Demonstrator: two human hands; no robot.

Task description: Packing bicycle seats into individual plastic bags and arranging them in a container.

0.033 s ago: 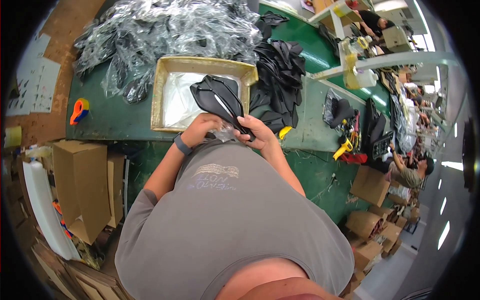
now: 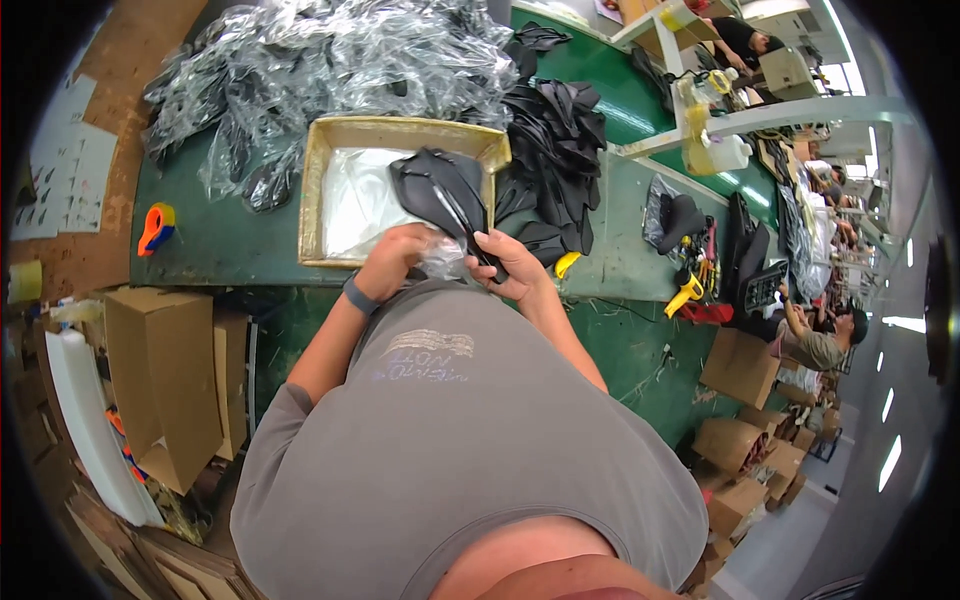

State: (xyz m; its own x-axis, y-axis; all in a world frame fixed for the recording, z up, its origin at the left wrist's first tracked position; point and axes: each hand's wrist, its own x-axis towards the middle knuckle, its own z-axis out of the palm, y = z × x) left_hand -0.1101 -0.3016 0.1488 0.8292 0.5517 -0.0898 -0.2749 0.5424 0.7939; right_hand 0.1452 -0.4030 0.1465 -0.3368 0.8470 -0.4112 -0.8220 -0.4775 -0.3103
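The black saddle-shaped piece (image 2: 443, 195) lies over the near right part of the shallow cardboard tray (image 2: 312, 190). Its long axis runs from the person toward the upper left. The left hand (image 2: 398, 258) and the right hand (image 2: 510, 263) both grip its near end, together with a clear plastic bag (image 2: 440, 258). A heap of black pieces (image 2: 555, 150) lies just right of the tray on the green tabletop (image 2: 215, 240), bagged pieces (image 2: 300, 70) lie behind it, and an orange tape dispenser (image 2: 155, 227) lies to the left.
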